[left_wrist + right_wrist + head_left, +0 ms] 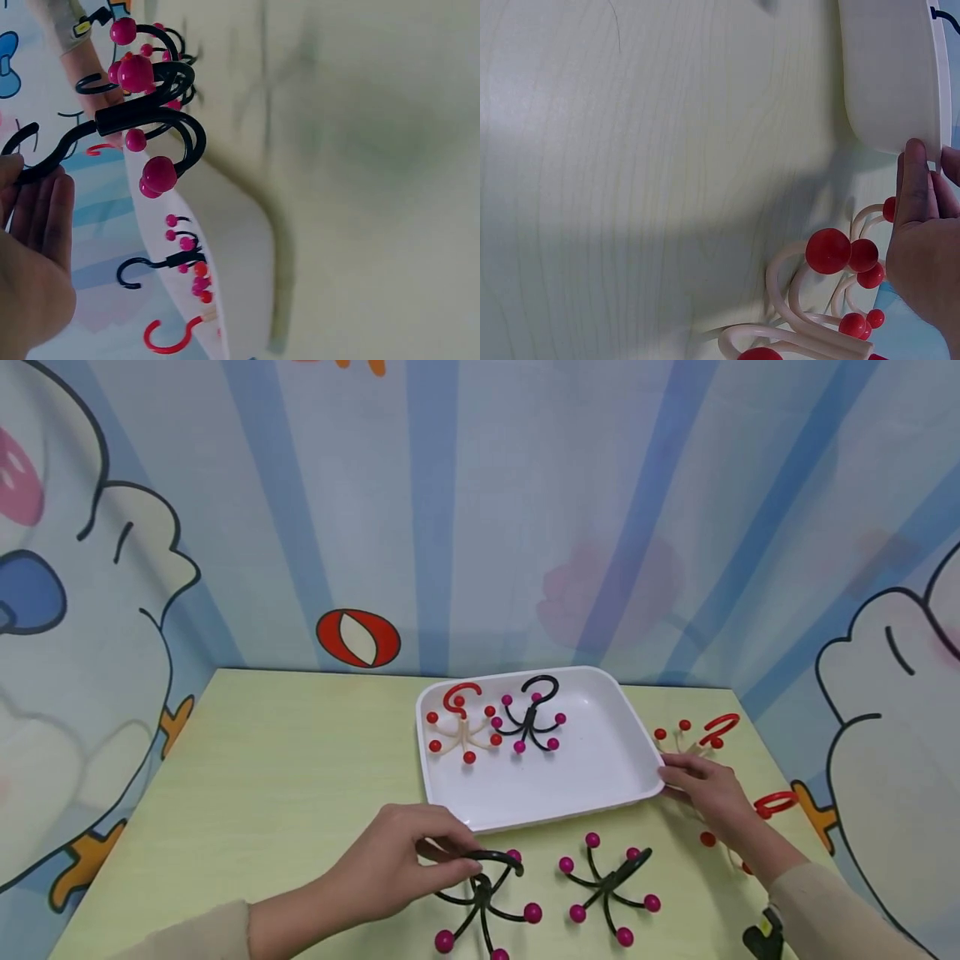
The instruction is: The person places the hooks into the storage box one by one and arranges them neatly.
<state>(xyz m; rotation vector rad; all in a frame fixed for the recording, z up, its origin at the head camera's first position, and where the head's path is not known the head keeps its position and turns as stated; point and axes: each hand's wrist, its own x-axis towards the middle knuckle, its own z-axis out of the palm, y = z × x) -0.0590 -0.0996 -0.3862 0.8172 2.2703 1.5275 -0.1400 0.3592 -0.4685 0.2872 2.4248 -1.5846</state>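
My left hand (408,860) pinches the hook of a black claw hanger (483,893), whose curved arms end in pink balls. In the left wrist view this black hanger (124,116) is held in front of the tray's side. My right hand (708,793) grips the right front corner of a white tray (600,760), thumb and fingers at its rim (939,97). In the tray's left part, a cream hanger with a red hook and red balls (463,732) lies beside another black hanger with pink balls (530,722).
A third black hanger (607,887) with pink balls lies on the pale wood-grain table (300,752), before the tray. Two cream hangers with red hooks (722,727) lie right of it, one partly behind my right forearm. A cartoon-printed backdrop (487,527) stands behind the table.
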